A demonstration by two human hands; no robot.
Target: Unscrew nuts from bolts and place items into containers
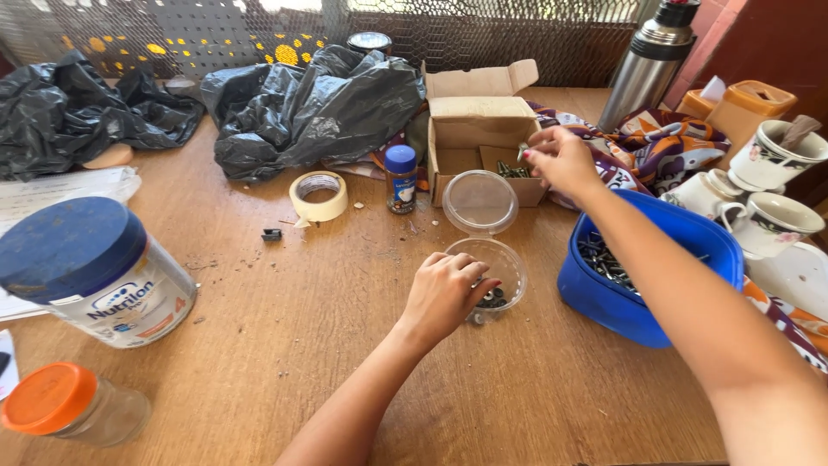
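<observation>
The left hand [444,292] rests over a clear tub [494,274] in the middle of the tabletop [328,285], fingers curled at its rim above the dark screws inside; its hinged lid [479,202] stands open behind. The right hand [559,158] reaches into the open side of a cardboard box [474,129], fingertips pinched together on something small, too small to make out. A blue bowl [642,285] of screws sits under that forearm. Tape [318,196] and a small jar [400,178] stand left of the box.
</observation>
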